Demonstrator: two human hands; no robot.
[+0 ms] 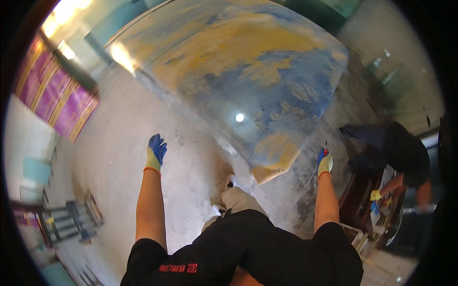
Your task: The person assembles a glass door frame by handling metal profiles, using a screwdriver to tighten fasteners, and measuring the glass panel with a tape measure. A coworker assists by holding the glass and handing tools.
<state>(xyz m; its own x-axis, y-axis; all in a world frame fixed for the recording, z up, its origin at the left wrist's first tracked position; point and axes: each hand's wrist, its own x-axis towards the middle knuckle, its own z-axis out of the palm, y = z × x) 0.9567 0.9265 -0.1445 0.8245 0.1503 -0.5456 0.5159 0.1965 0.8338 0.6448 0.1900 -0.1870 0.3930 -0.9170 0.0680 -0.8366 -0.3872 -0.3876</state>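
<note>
My left hand (156, 149), in a yellow and blue work glove, hangs over the concrete floor with its fingers partly bent and apart, holding nothing. My right hand (325, 161), gloved the same way, is closed on a small red-handled tool (326, 152) with a thin dark tip pointing away from me; its exact kind is too small to tell. Between and beyond my hands lies a large panel (247, 82) with a marbled blue and yellow surface, its near corner pointing towards my feet. A bright round reflection shows on it. Neither hand touches the panel.
At the right, a bent-over co-worker in dark clothes (404, 150) reaches with a yellow-gloved hand (375, 195) near cluttered shelving. A purple and gold striped panel (59, 96) stands at the left. Below it is a dark slatted rack (66, 221). My shoes (230, 181) are near the large panel's corner.
</note>
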